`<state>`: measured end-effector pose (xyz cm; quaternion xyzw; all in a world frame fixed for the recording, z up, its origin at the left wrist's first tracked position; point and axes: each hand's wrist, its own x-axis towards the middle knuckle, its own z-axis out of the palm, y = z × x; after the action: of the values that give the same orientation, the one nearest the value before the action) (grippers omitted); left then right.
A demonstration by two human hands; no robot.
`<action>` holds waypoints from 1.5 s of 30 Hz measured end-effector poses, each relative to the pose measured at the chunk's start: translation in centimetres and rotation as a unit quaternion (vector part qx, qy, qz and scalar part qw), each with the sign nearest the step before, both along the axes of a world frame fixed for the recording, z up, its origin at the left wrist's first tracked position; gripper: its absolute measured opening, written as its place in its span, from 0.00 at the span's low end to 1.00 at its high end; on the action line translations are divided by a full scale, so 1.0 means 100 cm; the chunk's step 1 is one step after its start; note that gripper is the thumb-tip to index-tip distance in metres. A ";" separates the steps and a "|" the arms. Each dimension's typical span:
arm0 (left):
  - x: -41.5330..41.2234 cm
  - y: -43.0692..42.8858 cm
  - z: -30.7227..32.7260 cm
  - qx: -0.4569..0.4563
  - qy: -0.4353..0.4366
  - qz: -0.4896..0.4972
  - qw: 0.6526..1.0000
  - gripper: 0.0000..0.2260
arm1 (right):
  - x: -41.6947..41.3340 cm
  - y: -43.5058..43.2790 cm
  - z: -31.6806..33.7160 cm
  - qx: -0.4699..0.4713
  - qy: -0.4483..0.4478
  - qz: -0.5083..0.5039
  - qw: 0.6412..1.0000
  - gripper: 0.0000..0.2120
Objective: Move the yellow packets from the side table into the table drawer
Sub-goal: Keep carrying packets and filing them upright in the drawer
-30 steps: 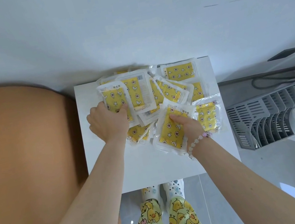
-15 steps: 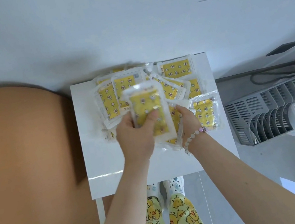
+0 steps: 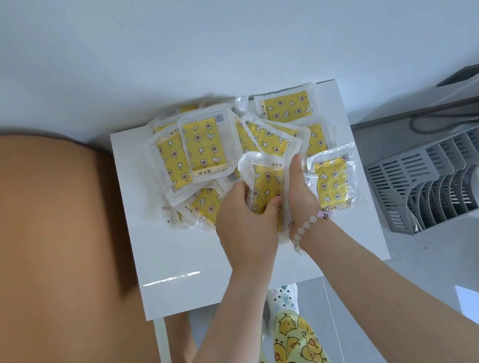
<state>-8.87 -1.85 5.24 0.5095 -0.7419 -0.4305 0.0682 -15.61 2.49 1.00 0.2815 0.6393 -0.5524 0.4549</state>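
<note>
In the head view, a change from a second ago is seen: then the hands were spread apart on the pile, each pressing a separate packet; now they have been brought together just right of the frame's centre. The left hand [image 3: 248, 227] and the right hand [image 3: 297, 200] are both closed around one small stack of packets [image 3: 265, 189], fingers wrapped on either side and the plastic edges crumpled between them. A beaded bracelet [image 3: 310, 226] is worn on the right wrist.

From this it is judged that a first handful has been gathered, while the carrying to the drawer has not begun. No drawer can be seen in this frame.

The remaining yellow packets [image 3: 203, 146] are left in a loose, overlapping heap across the upper half of the white tabletop [image 3: 182, 265], with one packet [image 3: 332, 181] lying apart just right of the hands. The lower part of the tabletop is bare and glossy.

A large tan rounded surface [image 3: 38, 264] fills the left of the frame. At the right, a grey slatted rack [image 3: 423, 180] stands on the pale floor, with a dark cable [image 3: 444, 116] above it. A plain white wall fills the top.
</note>
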 end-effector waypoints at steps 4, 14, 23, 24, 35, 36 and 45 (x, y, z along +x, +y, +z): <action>-0.004 -0.001 0.000 -0.055 -0.091 -0.013 0.994 0.30 | -0.001 0.006 -0.006 -0.020 -0.047 -0.014 0.999 0.29; -0.036 -0.113 -0.004 0.076 -0.115 0.151 0.979 0.34 | -0.019 0.031 -0.018 0.033 -0.038 -0.012 0.999 0.36; -0.059 -0.105 -0.022 0.010 -0.200 0.108 0.974 0.32 | -0.010 0.041 -0.016 0.015 -0.063 -0.031 0.997 0.36; -0.060 -0.108 -0.023 0.026 -0.191 0.113 0.975 0.32 | -0.010 0.042 -0.016 0.016 -0.063 -0.032 0.997 0.36; -0.026 -0.102 0.007 0.041 -0.007 0.080 0.996 0.08 | -0.007 0.042 0.009 -0.060 -0.058 -0.058 0.995 0.05; -0.019 -0.098 0.011 0.020 -0.005 0.066 0.998 0.09 | -0.008 0.043 0.013 -0.078 -0.060 -0.064 0.993 0.05; 0.004 -0.037 0.043 0.182 0.009 -0.025 0.983 0.27 | -0.009 0.026 0.061 -0.105 -0.043 -0.007 0.994 0.09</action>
<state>-8.48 -5.59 9.58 0.4906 -0.6632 -0.5645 -0.0296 -16.48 5.08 7.11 0.2600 0.5561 -0.6067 0.5051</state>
